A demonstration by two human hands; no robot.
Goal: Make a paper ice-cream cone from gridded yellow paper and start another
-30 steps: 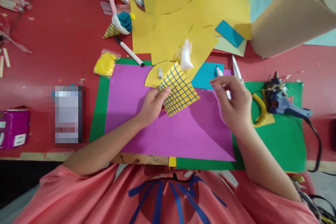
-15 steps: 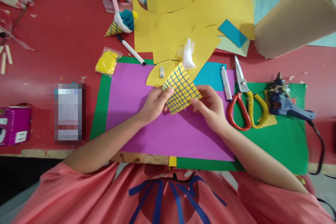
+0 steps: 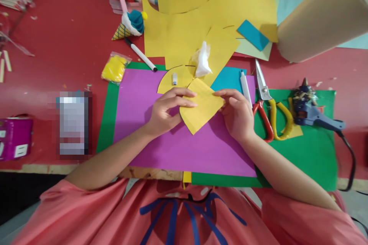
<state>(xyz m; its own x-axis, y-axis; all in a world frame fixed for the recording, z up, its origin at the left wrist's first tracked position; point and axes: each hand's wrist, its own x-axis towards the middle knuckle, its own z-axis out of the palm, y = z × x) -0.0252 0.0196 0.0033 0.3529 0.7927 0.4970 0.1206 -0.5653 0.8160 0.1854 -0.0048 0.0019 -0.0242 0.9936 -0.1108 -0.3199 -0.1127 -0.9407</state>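
Between my two hands is a yellow paper piece (image 3: 202, 105), its plain side facing up and a pointed corner toward me. My left hand (image 3: 168, 113) grips its left edge, two fingers lying on top and the thumb underneath. At its right corner, my right hand (image 3: 237, 113) pinches the paper between thumb and fingers. Purple paper (image 3: 172, 149) lies below. Just beyond the piece are a yellow paper sector (image 3: 165, 86) with a small white-and-blue item (image 3: 174, 79) on it, and a white lump in clear plastic (image 3: 203, 61).
Scissors (image 3: 263, 90) and a glue gun (image 3: 313, 111) lie on the right, near a white marker (image 3: 245, 86). A paper ice-cream cone (image 3: 130, 23), a black-tipped marker (image 3: 143, 57) and a yellow clay packet (image 3: 115, 68) are at left. A brown paper roll (image 3: 319, 19) occupies the far right.
The yellow paper piece has been turned over: its blue grid faced up before, and now its plain side does. My left fingers have shifted onto its top.
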